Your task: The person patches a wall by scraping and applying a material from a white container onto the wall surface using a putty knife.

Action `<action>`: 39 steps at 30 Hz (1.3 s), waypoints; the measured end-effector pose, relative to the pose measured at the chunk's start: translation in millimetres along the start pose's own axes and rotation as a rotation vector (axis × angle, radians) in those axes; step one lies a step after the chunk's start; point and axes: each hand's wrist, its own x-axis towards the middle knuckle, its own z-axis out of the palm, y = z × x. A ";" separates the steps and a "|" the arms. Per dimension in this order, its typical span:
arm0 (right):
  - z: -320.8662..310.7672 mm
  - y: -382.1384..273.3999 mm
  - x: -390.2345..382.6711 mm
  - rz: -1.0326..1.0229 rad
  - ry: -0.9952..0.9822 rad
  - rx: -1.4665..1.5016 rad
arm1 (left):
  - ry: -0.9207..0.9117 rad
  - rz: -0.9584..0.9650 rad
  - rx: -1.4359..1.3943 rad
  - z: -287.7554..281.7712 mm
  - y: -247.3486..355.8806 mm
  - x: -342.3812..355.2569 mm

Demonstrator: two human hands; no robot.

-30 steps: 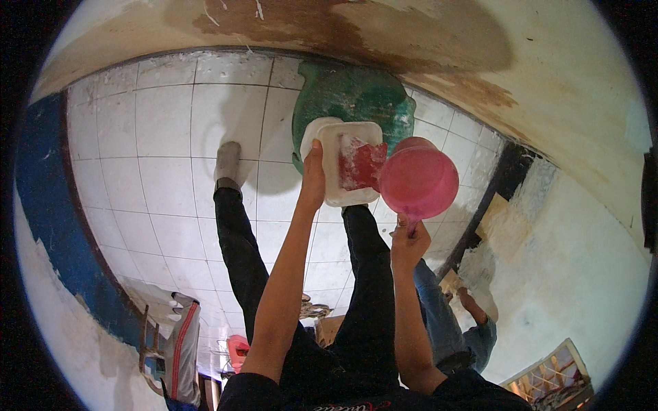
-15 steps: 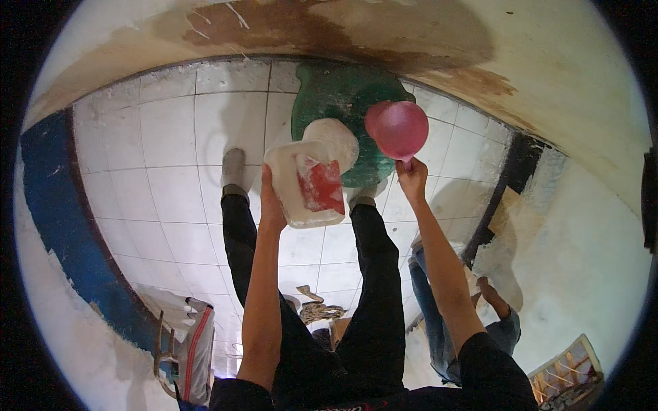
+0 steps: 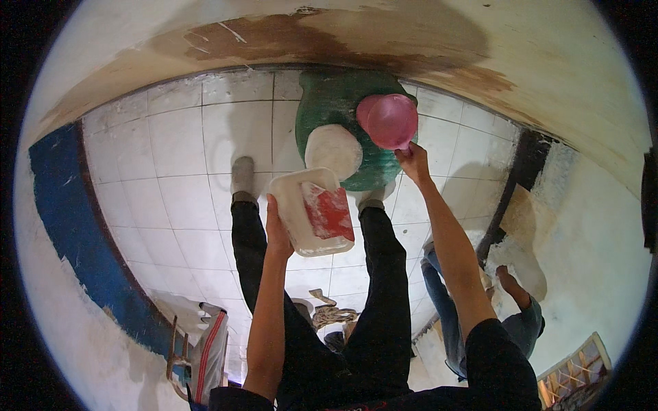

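Note:
My left hand (image 3: 277,229) grips the side of a white rectangular plastic tub (image 3: 295,209). Inside it lies a flat red piece (image 3: 329,211) smeared with white, perhaps a scraper. My right hand (image 3: 414,163) is closed on the short handle of a pink plastic dipper (image 3: 395,122), held over the right part of a green surface (image 3: 321,92) whose kind I cannot tell. Between the tub and the dipper, a round, whitish container or heap (image 3: 334,154) rests on the green surface. What the dipper holds, if anything, I cannot make out.
A damp-stained wall (image 3: 343,41) rises ahead, above white floor tiles (image 3: 171,151). Behind me on the right, another person (image 3: 524,315) is near the wall. A pale sack with a red stripe (image 3: 209,356) stands at the lower left. Cloth-like stuff (image 3: 332,315) lies between my legs.
My left hand has drawn the rectangular tub nearer to me, away from the round white thing. The dipper in my right hand has moved slightly farther off and to the left. The view has shifted slightly.

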 end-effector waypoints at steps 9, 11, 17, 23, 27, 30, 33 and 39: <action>-1.0 1.0 -4.4 -0.020 -0.055 0.148 | -0.102 0.043 -0.023 7.2 -4.3 3.4; -6.5 -11.7 -6.0 0.075 -0.106 0.079 | -0.154 0.040 -0.063 6.5 -4.8 5.2; -9.3 -17.6 0.3 0.041 -0.044 0.066 | -0.179 0.056 -0.085 16.6 4.2 6.6; -46.6 -79.9 -36.5 -0.268 0.453 -0.053 | -0.187 0.094 0.013 34.5 7.7 -6.5; -108.0 -221.4 -126.3 -0.041 0.170 0.467 | -0.223 0.027 -0.029 61.9 29.9 -44.1; -125.5 -299.4 -175.0 -0.230 0.203 0.334 | -0.297 0.031 0.000 79.8 47.7 -69.4; -131.2 -375.5 -198.3 -0.279 0.315 0.195 | -0.390 0.047 -0.025 93.2 76.9 -84.6; -144.0 -465.3 -230.3 -0.209 0.504 0.076 | -0.552 0.084 -0.020 114.1 113.1 -119.4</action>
